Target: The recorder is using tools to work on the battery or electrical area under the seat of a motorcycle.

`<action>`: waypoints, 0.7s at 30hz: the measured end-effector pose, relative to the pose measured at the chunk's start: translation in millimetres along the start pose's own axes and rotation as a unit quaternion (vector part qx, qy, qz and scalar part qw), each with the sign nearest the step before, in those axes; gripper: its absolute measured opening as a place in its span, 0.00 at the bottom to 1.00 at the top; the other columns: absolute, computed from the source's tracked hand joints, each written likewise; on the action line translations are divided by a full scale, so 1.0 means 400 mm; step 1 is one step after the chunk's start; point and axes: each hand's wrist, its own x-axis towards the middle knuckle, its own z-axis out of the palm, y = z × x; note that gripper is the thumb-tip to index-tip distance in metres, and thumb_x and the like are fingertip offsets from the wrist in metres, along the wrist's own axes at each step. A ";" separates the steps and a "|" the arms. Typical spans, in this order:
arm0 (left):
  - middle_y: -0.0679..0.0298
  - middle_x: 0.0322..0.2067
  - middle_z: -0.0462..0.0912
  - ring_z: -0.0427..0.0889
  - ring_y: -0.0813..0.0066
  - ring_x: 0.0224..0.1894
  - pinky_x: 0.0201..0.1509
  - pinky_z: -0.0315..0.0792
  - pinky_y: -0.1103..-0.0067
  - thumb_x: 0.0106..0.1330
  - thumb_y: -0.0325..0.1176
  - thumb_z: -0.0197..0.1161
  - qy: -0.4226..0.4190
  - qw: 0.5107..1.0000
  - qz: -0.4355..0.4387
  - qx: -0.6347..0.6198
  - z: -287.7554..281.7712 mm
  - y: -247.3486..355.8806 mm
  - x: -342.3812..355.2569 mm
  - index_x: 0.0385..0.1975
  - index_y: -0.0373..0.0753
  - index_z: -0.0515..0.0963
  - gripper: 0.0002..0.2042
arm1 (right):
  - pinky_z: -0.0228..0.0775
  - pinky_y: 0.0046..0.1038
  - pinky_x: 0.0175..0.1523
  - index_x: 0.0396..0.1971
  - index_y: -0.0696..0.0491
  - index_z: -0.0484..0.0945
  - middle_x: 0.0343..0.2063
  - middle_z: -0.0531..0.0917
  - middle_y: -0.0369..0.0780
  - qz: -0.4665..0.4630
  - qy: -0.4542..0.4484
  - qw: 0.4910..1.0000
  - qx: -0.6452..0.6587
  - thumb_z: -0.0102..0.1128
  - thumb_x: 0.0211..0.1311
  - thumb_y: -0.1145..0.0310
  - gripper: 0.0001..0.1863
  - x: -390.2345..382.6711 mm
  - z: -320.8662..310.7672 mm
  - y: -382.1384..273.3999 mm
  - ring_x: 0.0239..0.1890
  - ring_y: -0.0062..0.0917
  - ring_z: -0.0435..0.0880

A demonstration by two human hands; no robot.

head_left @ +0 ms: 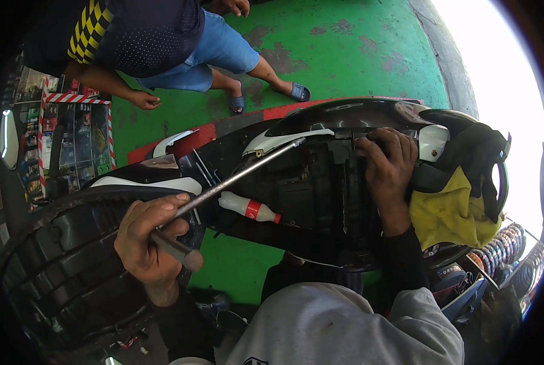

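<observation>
My left hand [150, 240] is closed around a T-handle wrench [241, 177], a long metal rod with a thick crossbar below my fingers. The rod slants up to the right, and its tip lies near a white trim piece [272, 143] of a dark scooter [339, 112]. Farther right, my right hand [392, 167] bends its fingers over the dark inner parts of the scooter's opened body. Whatever those fingertips grip, if anything, is hidden. A small pale plastic bottle [235, 202] with a red label and red cap lies on the scooter between my hands.
A yellow cloth [442, 213] hangs beside a black cover at the right. Someone in blue shorts [223, 48] stands beyond the scooter on the green floor [357, 55]. A large black ribbed part [59, 261] fills the left, with a taped display case [77, 140] behind it.
</observation>
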 end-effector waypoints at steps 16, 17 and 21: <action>0.52 0.38 0.88 0.90 0.62 0.43 0.45 0.83 0.74 0.67 0.24 0.68 0.091 0.993 -0.069 0.030 -0.030 -0.007 -0.081 0.46 0.30 0.81 0.10 | 0.59 0.43 0.68 0.37 0.41 0.87 0.46 0.82 0.33 -0.002 -0.067 0.996 0.065 0.68 0.55 0.71 0.10 0.018 -0.017 0.007 0.62 0.35 0.76; 0.52 0.39 0.88 0.89 0.62 0.44 0.48 0.82 0.74 0.67 0.23 0.68 0.093 0.993 -0.070 0.012 -0.022 -0.010 -0.093 0.47 0.29 0.80 0.11 | 0.59 0.43 0.68 0.37 0.41 0.87 0.46 0.82 0.33 -0.007 -0.067 0.996 0.062 0.68 0.55 0.71 0.10 0.022 -0.023 0.005 0.62 0.35 0.76; 0.51 0.40 0.87 0.89 0.63 0.45 0.48 0.82 0.76 0.68 0.22 0.67 0.113 0.991 -0.066 -0.010 -0.014 -0.023 -0.128 0.49 0.29 0.79 0.12 | 0.52 0.46 0.73 0.46 0.44 0.85 0.54 0.80 0.37 -0.006 -0.113 0.993 0.023 0.69 0.61 0.60 0.14 0.037 -0.032 -0.036 0.70 0.42 0.69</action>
